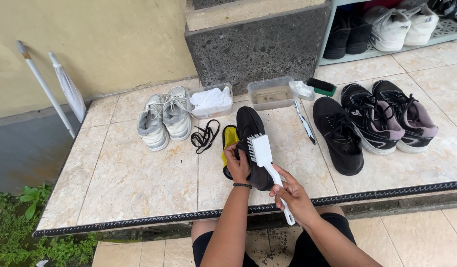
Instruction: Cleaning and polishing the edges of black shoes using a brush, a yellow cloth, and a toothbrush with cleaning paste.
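Note:
My left hand (237, 163) grips the side of a black shoe (251, 129) that lies on the tiled ledge (139, 183), its yellow insole (229, 141) showing at the left. My right hand (292, 195) holds a white brush (263, 154) by its handle, with the bristle head resting against the shoe's upper. A loose black shoelace (204, 134) lies just left of the shoe.
A pair of grey-white sneakers (164, 119) stands to the left. A tub with white cloth (211, 100), a tub of murky water (271, 93), a toothbrush (304, 122) and a green scrub brush (321, 87) lie behind. Three black shoes (371, 118) lie right. A shoe rack (386, 27) stands beyond.

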